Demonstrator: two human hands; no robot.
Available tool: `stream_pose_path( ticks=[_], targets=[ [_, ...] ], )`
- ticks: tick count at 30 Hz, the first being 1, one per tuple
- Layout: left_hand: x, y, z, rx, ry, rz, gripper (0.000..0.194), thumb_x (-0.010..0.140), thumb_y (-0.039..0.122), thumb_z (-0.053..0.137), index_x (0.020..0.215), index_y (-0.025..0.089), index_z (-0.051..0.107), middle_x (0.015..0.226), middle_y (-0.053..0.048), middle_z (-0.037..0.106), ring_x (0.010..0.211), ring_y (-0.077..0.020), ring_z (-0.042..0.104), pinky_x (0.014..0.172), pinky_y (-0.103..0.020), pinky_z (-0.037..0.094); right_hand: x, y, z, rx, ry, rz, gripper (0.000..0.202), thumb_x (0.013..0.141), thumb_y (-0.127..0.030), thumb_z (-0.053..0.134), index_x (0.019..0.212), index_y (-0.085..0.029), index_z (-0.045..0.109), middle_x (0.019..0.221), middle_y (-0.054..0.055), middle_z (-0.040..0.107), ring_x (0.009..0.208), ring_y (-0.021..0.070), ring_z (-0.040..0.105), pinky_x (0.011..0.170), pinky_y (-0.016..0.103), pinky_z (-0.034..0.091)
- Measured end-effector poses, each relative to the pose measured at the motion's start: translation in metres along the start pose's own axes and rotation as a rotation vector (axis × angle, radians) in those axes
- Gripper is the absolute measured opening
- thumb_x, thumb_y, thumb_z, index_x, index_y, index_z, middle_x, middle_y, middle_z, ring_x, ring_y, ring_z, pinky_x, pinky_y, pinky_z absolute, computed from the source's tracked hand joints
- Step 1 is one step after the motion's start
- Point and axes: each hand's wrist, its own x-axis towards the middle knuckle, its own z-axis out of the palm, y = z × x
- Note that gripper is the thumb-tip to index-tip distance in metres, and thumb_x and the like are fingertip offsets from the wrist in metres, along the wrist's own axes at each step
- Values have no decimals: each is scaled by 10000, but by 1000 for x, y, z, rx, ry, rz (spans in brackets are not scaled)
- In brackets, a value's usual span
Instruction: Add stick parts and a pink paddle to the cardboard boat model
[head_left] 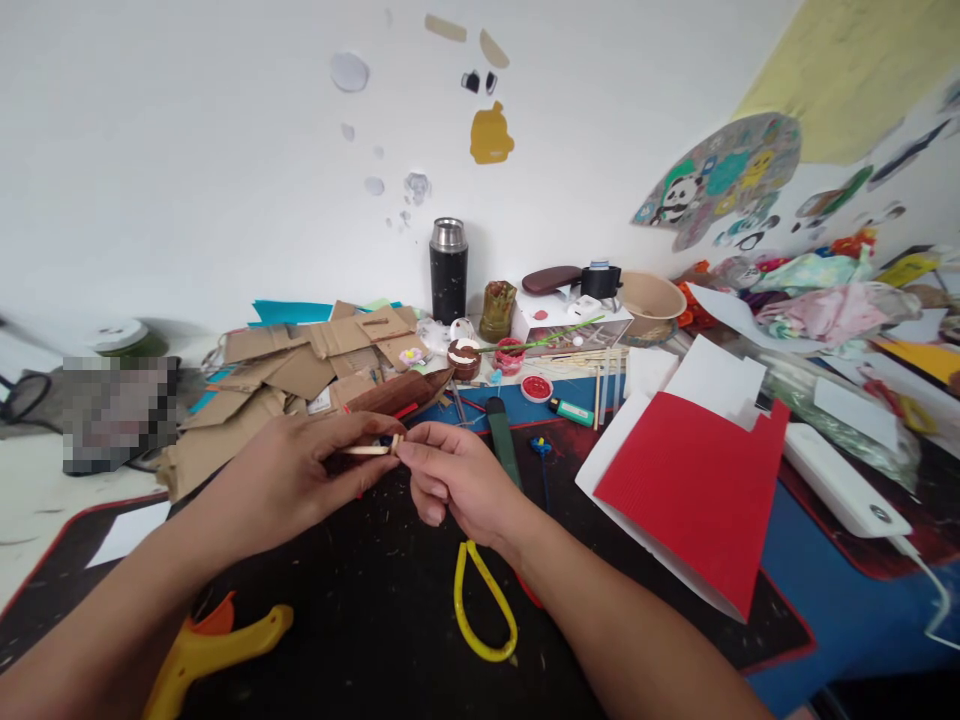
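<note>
Both hands meet above the black mat (pixel 337 610). My left hand (pixel 300 480) pinches a thin pale wooden stick (pixel 367 450), which lies level between thumb and fingers. At the stick's right end is a small light wooden piece (pixel 396 444). My right hand (pixel 457 480) grips that piece between thumb and forefinger, its other fingers curled. Behind the hands lies a brown pointed wooden object (pixel 401 394). A yellow loop (pixel 486 605) rests on the mat below my right hand, and a yellow tool with an orange part (pixel 225 645) is under my left forearm.
Cardboard pieces (pixel 289 370) are piled at the left back. A black flask (pixel 448 270) stands by the wall. Red corrugated paper (pixel 690 490) and a white power strip (pixel 844 480) lie to the right. A green-handled tool (pixel 502 440) and red paint pot (pixel 536 388) are behind my right hand.
</note>
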Motion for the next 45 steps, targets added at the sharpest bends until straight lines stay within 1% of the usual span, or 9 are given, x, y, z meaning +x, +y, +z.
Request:
stream_pose_path(
  ticks=[8,11,15,21,26,31,34,39,45],
  targets=[
    [2,-4,-1,2,-12,-17,283,1048,454,705,1191,278,876,1003,-31,933,739,-204,847,639,-247,566,1,-1,-1,15,11,9,495,772,-571,1006,914,-232,674,470,-163,456,371,87,421,424,236,329],
    [0,-9,-1,16,-23,-10,298,1062,468,703,1228,303,886,1017,-22,937,741,-205,848,653,-254,565,0,-2,0,11,19,4,536,757,-613,1016,905,-231,670,465,-165,447,367,81,404,421,237,315],
    [-1,-11,-1,32,-44,-21,295,1056,443,713,1267,324,881,1042,-15,938,805,-215,860,692,-263,574,0,-2,1,-11,22,13,596,735,-672,1029,894,-236,655,464,-169,432,368,82,391,427,245,307],
    [1,-5,0,8,-30,-26,276,1034,455,700,1214,318,858,965,-1,925,691,-199,819,631,-261,566,0,-3,2,-21,23,20,591,749,-667,1024,907,-239,649,471,-171,433,370,85,401,434,249,310],
    [2,1,-2,-25,-41,-48,258,1028,437,693,1187,295,839,1016,-19,934,758,-206,866,649,-243,602,-1,-5,4,-28,24,33,573,746,-647,1025,901,-241,653,467,-167,441,372,91,415,438,247,316],
    [2,3,-3,-50,-15,-30,236,1012,417,708,1166,292,835,966,-1,931,688,-182,853,617,-222,600,0,-3,2,6,6,1,556,764,-650,1005,928,-228,682,486,-159,469,381,84,404,437,245,321],
    [1,2,-3,-22,-12,-30,249,1021,429,706,1185,292,835,984,-1,935,740,-193,877,643,-226,608,1,-2,-1,7,10,-11,562,766,-648,1006,964,-225,694,497,-157,489,387,88,418,438,249,331],
    [2,3,-4,18,-14,-26,248,1029,433,693,1163,284,839,955,1,933,723,-185,868,607,-224,568,2,-1,-2,-12,22,-30,561,768,-643,1006,972,-225,693,508,-155,502,382,87,431,434,254,329],
    [1,-1,-4,13,-25,-21,245,1019,421,697,1173,291,836,971,1,934,736,-188,864,599,-228,553,2,-3,0,-57,34,-26,599,718,-655,1034,925,-227,671,490,-152,506,372,91,445,424,248,302]
  ],
)
